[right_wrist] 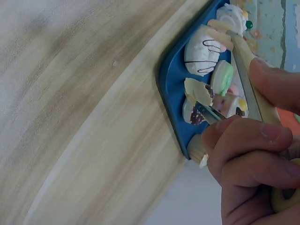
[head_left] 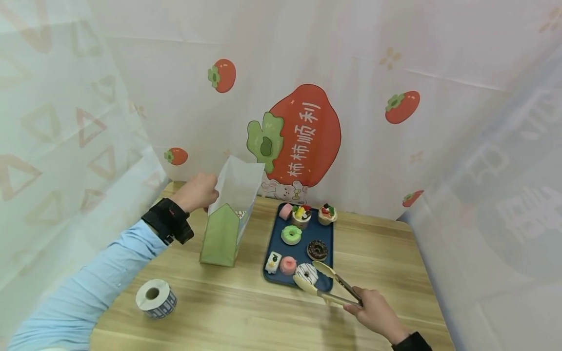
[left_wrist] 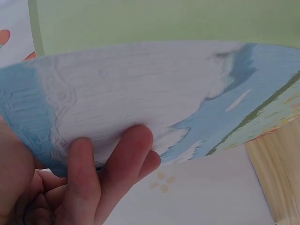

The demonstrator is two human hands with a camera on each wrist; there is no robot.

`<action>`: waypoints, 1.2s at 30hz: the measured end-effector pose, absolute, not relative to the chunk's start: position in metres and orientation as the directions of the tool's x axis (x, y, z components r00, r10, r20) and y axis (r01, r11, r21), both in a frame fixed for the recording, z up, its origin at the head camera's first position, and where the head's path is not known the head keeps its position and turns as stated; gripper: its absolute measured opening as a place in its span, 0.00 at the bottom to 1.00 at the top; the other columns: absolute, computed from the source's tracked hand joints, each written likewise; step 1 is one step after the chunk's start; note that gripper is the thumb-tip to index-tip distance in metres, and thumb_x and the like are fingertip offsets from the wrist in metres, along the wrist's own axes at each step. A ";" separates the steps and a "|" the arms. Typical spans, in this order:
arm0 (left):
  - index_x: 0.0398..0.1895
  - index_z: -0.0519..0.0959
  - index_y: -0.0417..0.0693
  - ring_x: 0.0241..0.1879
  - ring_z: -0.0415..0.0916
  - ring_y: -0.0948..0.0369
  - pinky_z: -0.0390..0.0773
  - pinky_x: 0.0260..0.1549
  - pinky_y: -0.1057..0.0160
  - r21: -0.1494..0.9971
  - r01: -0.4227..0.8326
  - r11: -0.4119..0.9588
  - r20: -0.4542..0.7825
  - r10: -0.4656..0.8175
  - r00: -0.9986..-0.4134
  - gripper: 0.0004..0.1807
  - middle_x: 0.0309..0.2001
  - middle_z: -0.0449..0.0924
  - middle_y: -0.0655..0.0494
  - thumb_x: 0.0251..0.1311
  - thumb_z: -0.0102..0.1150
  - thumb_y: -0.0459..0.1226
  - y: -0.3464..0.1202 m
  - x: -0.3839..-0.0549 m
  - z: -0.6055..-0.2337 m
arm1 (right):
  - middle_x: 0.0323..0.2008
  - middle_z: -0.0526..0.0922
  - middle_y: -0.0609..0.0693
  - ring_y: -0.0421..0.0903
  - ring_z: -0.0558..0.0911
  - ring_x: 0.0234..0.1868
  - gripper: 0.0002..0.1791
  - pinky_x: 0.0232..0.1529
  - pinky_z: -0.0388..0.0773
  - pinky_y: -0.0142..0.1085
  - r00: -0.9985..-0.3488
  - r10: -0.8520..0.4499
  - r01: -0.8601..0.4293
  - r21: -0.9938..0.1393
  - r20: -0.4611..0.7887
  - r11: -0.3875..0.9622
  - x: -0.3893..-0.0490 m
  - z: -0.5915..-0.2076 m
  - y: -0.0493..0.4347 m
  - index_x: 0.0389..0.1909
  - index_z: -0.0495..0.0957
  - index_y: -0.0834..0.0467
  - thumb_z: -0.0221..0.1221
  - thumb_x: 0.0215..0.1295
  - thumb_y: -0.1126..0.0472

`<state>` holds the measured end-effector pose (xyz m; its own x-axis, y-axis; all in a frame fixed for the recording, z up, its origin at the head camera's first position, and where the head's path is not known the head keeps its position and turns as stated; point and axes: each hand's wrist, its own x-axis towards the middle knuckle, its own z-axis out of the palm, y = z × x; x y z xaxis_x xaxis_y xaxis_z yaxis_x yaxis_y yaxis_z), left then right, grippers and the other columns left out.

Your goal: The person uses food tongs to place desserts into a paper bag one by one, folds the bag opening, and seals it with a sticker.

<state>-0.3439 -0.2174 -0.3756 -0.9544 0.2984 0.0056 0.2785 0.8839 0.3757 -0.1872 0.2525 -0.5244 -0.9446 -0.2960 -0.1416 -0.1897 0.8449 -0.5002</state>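
Note:
My left hand (head_left: 198,191) grips the upper edge of an upright paper bag (head_left: 219,239), green on its narrow side. In the left wrist view, fingers (left_wrist: 124,154) press against its blue-and-white printed panel. My right hand (head_left: 373,312) holds cream-tipped tongs (head_left: 306,286), their arms spread apart over the near end of a blue tray (head_left: 274,233). Below the tongs lies a white donut (head_left: 307,273) with dark stripes. A chocolate donut (head_left: 317,250) sits just behind, close to the other tip. Beside the white donut is a pink round sweet (head_left: 288,265).
Farther up the tray are a green donut (head_left: 291,235), a fruit-topped cup (head_left: 301,217), a pink piece (head_left: 286,211) and a cream tart (head_left: 327,214). A white cake (head_left: 273,262) fills the near left corner. A label roll (head_left: 156,298) stands at the table's near left.

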 end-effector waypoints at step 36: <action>0.35 0.78 0.29 0.17 0.79 0.59 0.77 0.16 0.66 0.438 0.241 0.866 -0.014 0.274 -0.962 0.08 0.29 0.82 0.40 0.59 0.47 0.25 -0.215 -0.342 -0.373 | 0.24 0.79 0.49 0.34 0.66 0.14 0.32 0.17 0.67 0.29 -0.964 -0.239 -0.086 -0.708 -0.119 0.701 -0.190 -0.469 0.282 0.61 0.71 0.77 0.62 0.67 0.55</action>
<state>-0.3419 -0.2155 -0.3729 -0.9616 0.2741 -0.0135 0.2407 0.8663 0.4377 -0.1900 0.2821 -0.4693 -0.9637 -0.2390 -0.1191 -0.0863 0.7009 -0.7080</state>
